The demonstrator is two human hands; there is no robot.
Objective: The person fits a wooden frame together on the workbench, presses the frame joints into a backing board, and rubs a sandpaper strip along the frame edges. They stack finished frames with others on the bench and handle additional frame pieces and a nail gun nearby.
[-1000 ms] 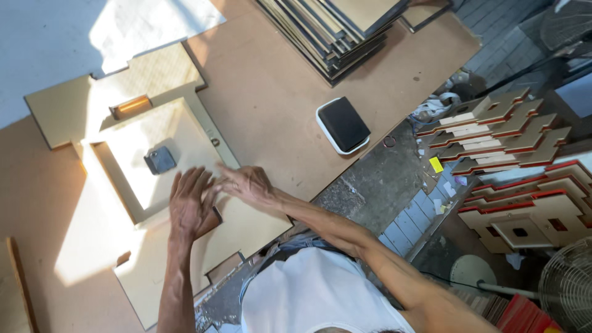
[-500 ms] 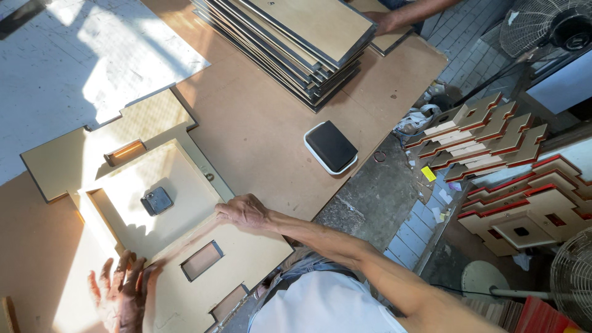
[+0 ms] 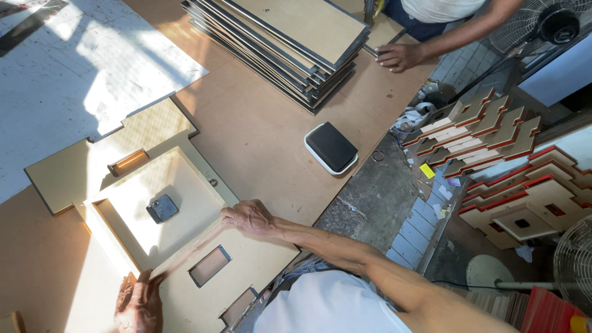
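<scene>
while the right hand [image 3: 250, 219] lies flat, fingers spread and gripping nothing, on the far edge of the pale cut-out board [image 3: 237, 268], the left hand [image 3: 139, 302] presses its fingers, loosely bent, against the board's near-left edge, and i cannot tell whether they curl under it. the board lies on the brown table [image 3: 265, 132] at its near edge. just beyond the board sits a square frame [image 3: 157, 206] with a small dark phone [image 3: 163, 208] inside. further beyond the board lie a black pad [image 3: 332, 147] and a stack of panels [image 3: 287, 40], where another person's hand [image 3: 399, 57] rests.
</scene>
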